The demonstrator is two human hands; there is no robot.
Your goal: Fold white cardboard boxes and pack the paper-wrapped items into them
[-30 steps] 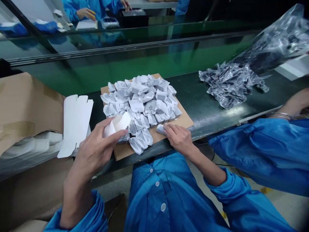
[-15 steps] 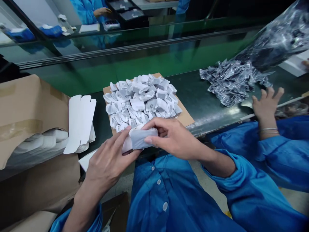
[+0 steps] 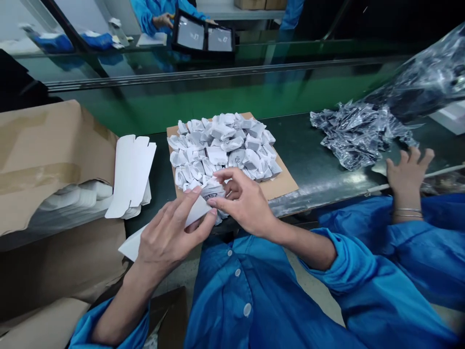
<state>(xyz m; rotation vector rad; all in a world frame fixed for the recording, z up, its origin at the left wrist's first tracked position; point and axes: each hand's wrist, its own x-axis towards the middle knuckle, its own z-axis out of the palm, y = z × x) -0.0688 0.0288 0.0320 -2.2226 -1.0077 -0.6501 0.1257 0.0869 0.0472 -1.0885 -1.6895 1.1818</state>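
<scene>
My left hand (image 3: 178, 228) is closed around a narrow white cardboard carton (image 3: 198, 209); its lower end (image 3: 132, 246) sticks out below the wrist side of the hand. My right hand (image 3: 241, 198) curls thumb and index finger about a small packet wrapped in white film (image 3: 215, 193) with dark print, at the carton's upper end. How far the packet sits inside the carton is hidden by my fingers. Just beyond both hands, a pile of similar wrapped packets (image 3: 218, 154) lies on a brown cardboard sheet (image 3: 286, 184).
At left, flat white carton blanks (image 3: 132, 174) lean by a large brown box (image 3: 39, 160) holding more blanks. Crumpled clear plastic bags (image 3: 359, 133) lie at right, near a co-worker's hand (image 3: 409, 174). Across a green partition (image 3: 145, 114), another person holds a black case (image 3: 203, 36).
My right hand has shifted slightly up with its grip changed, and the packet now shows its print. The view has swung a little left. Across the partition, the black case has been lifted and tilted.
</scene>
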